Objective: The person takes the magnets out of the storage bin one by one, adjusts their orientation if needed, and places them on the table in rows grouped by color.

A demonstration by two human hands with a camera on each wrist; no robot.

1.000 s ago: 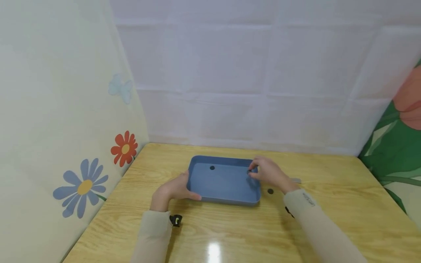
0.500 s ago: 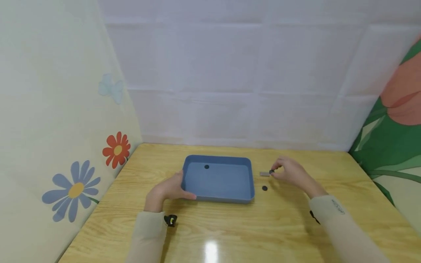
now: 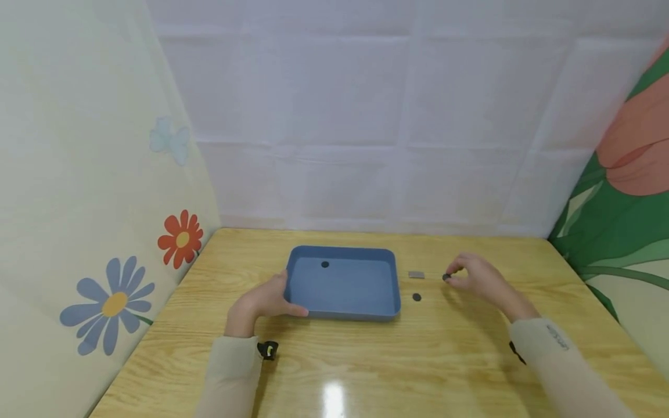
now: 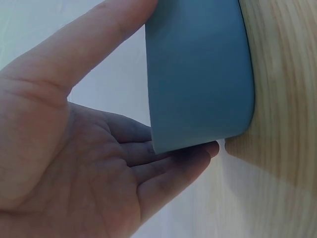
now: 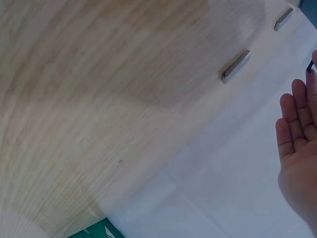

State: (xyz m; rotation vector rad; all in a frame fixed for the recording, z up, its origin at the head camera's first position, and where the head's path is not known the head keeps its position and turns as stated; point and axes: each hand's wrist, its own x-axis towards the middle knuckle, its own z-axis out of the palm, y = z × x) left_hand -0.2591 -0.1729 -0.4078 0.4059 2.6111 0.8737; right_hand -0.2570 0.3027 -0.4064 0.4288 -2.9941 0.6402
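Note:
In the head view my left hand (image 3: 266, 299) holds the left front corner of a shallow blue rectangular tray (image 3: 342, 316), thumb along the front wall and fingers at the left side. The left wrist view shows that hand's fingers against the tray wall (image 4: 200, 74). My right hand (image 3: 478, 281) pinches a small black disc (image 3: 446, 277) between thumb and fingertips, right of the tray. Another black disc (image 3: 325, 265) lies inside the tray near its back wall. A third disc (image 3: 416, 297) is on the table, just outside the tray's right side.
A small flat grey bar (image 3: 416, 274) lies between the tray and my right hand. Two grey bars show in the right wrist view, the nearer bar (image 5: 235, 66) on the wooden table (image 3: 334, 360). A white sheet (image 3: 334, 145) hangs behind the table, and a flowered panel (image 3: 115, 303) stands left.
My right hand has moved from over the tray's right end out to the right, carrying the black disc past the grey bar. My left hand stays at the tray. The head view shifted slightly.

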